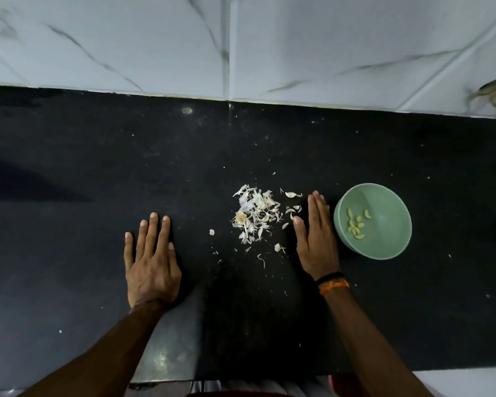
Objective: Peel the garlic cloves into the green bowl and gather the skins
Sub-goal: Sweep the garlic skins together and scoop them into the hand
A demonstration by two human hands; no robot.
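— Since the skins (252, 214) lie heaped between the hands, which grip is nearer them?

— The right hand (315, 239): it stands on edge just beside the heap, on the heap's bowl side, flat and open, holding nothing. The left hand (152, 259) lies spread and empty on the tabletop (69, 167), well apart on the heap's other side.

— And the cloves?

— Peeled cloves (355, 224) sit in the green bowl (390, 196), just beyond the right hand. Dark bare tabletop all round the heap; a marbled tiled wall (155, 38) behind it.
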